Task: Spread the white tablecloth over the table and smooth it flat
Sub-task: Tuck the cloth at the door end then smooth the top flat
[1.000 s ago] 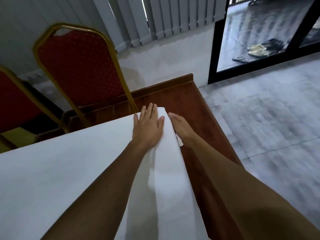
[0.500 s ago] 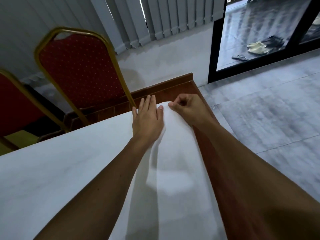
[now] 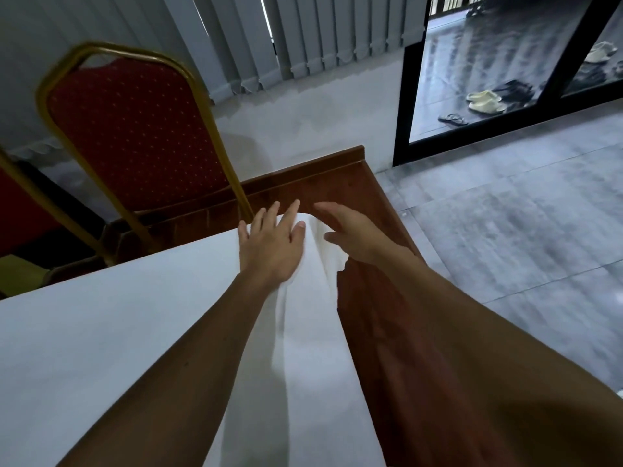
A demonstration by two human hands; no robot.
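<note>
The white tablecloth (image 3: 118,325) covers most of the brown wooden table (image 3: 340,187), whose far end and right side panel stay bare. My left hand (image 3: 269,244) lies flat, fingers spread, on the cloth's far right corner. Beside it, my right hand (image 3: 350,234) hovers open with loose fingers just right of that corner, where the cloth hangs over the table's right edge in a rumpled fold. Both forearms reach in from the bottom of the view.
A red chair with a gold frame (image 3: 135,136) stands against the table's far left side, a second one (image 3: 20,203) further left. Grey vertical blinds (image 3: 303,35) hang behind. A black-framed glass door (image 3: 401,96) with sandals (image 3: 485,101) beyond is at right, above grey floor tiles.
My right hand has let go of the cloth corner it pinched half a second ago and opened. The left hand stays flat on the corner, fingers slightly more spread.
</note>
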